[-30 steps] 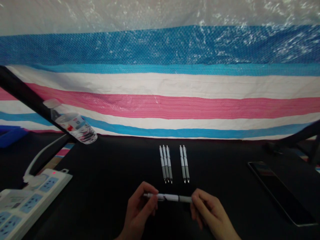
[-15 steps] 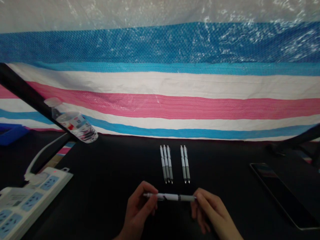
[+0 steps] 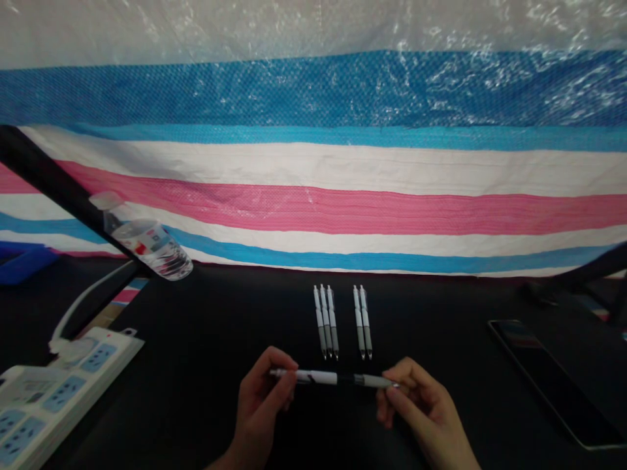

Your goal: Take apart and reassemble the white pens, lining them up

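Observation:
A white and grey pen (image 3: 323,377) is held level between my two hands. My left hand (image 3: 262,401) pinches its white clip end. The fingers of my right hand (image 3: 424,398) are closed on the grey tip end. A dark stretch shows between the white barrel and the grey grip; whether the two parts still touch there is hard to tell. Beyond my hands, three similar pens (image 3: 326,321) lie side by side, tips towards me. To their right lie two more pens (image 3: 362,321), pointing the same way.
A white power strip (image 3: 63,391) with a plugged-in cable sits at the left. Behind it are a clear plastic bottle (image 3: 151,245) and a blue tray (image 3: 24,261). On the right lies a black phone (image 3: 553,382). A striped sheet (image 3: 313,163) hangs behind the black table (image 3: 196,326).
My hands have moved apart, the left one leftward and the right one slightly rightward. The dark stretch between the pen's white barrel and grey grip has grown longer.

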A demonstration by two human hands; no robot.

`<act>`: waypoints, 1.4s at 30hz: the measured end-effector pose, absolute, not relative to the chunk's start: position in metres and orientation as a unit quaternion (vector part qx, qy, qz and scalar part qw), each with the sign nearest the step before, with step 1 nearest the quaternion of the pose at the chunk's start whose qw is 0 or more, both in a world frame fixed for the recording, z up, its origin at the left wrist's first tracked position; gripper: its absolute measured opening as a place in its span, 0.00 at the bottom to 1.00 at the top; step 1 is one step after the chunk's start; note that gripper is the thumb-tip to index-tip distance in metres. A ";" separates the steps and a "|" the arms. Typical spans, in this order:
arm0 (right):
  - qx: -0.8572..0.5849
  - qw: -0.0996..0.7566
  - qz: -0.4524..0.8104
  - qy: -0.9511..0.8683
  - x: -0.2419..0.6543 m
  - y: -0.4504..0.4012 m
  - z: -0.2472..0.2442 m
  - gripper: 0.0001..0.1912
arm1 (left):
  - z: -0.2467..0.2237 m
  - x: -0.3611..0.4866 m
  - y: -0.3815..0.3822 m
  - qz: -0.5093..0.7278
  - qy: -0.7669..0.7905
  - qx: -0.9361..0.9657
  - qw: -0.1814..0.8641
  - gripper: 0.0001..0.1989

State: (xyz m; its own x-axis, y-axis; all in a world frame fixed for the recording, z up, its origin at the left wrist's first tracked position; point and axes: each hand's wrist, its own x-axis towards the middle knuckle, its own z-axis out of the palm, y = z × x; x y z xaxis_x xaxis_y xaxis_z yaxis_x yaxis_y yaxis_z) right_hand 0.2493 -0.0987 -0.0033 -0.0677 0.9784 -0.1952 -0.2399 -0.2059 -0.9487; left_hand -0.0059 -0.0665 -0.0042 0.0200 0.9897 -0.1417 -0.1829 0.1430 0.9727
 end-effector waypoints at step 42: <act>-0.531 0.430 0.483 -0.548 0.245 -0.107 -0.017 0.13 | -0.004 -0.002 -0.066 0.464 0.448 0.490 0.586 0.14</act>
